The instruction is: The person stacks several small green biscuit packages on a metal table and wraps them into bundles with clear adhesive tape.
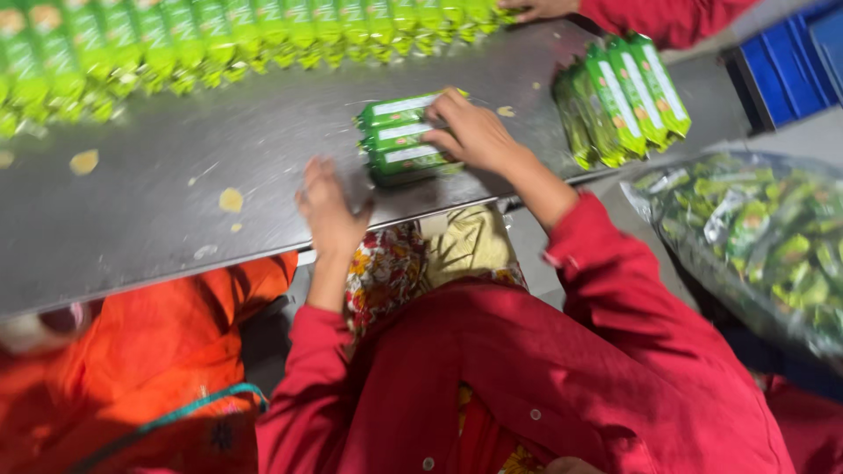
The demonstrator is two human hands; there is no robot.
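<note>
My right hand [471, 132] lies on a small stack of green snack packets [399, 140] on the steel table [176, 202], fingers pressing their right ends. Just left of the stack, my left hand [329, 206] rests flat near the table's front edge, fingers spread, holding nothing. Both arms wear red sleeves.
A long row of green packets [219, 39] runs along the table's far side. Another bundle of green packets [623, 101] lies at the right end. A clear bag full of packets [755, 237] sits at right, a blue crate [790, 61] behind it. Another person's red-sleeved hand [544, 9] reaches in at top. Crumbs dot the table.
</note>
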